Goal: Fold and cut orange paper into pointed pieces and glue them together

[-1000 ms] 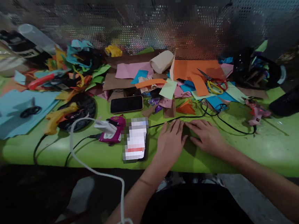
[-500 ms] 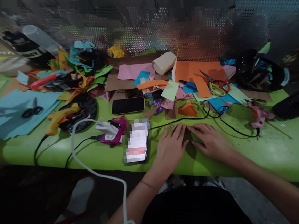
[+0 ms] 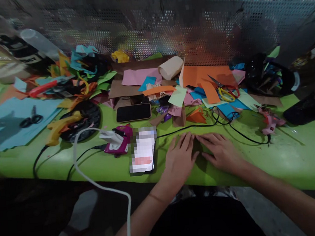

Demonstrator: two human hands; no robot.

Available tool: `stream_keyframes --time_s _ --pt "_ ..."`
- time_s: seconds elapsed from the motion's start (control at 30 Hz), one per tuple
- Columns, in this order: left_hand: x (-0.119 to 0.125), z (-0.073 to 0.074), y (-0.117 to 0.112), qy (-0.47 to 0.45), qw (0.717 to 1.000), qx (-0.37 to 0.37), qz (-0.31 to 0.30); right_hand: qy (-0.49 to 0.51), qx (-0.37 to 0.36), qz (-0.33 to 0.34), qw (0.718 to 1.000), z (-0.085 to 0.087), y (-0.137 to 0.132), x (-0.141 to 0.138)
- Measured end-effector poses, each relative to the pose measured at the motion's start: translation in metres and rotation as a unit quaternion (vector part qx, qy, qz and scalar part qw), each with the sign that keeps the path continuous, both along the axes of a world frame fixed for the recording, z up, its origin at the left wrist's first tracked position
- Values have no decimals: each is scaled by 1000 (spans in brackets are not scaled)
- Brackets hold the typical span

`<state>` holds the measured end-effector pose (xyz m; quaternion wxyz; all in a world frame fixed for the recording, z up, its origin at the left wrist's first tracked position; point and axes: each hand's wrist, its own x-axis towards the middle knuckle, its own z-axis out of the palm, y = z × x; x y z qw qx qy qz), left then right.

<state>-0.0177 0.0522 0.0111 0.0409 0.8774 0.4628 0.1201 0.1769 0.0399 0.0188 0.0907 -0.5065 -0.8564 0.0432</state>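
Palm down on the green tabletop [image 3: 206,176], my left hand [image 3: 180,158] lies flat with its fingers stretched out and holds nothing. My right hand [image 3: 221,151] rests flat opposite it, fingers extended, also empty. The fingertips of both hands come close together near the front edge. Just left of my left hand lies a phone [image 3: 143,150] with a lit, blurred screen. A black cable [image 3: 186,128] runs behind my fingers toward a pink glue gun [image 3: 269,121] on the right. A second, dark-screened phone [image 3: 133,112] lies farther back.
Coloured paper scraps [image 3: 140,77], a paper roll [image 3: 171,68] and yellow-red scissors [image 3: 227,91] crowd the back. On the left are a yellow glue gun [image 3: 61,128], a magenta power adapter [image 3: 118,141] with a white cable [image 3: 104,187], black scissors [image 3: 31,120] and blue paper [image 3: 7,133]. A dark bottle [image 3: 305,108] lies at right.
The whole view has shifted slightly, so things appear a little farther left. Both hands stay flat in the same place. At the far left, another person's arm has drawn partly out of view.
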Motion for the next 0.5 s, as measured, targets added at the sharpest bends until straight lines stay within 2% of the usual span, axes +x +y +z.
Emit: stream_keyframes --time_s 0.5 --pt "1 1 2 3 1000 -2 10 -6 16 -12 1000 2 2 -1"
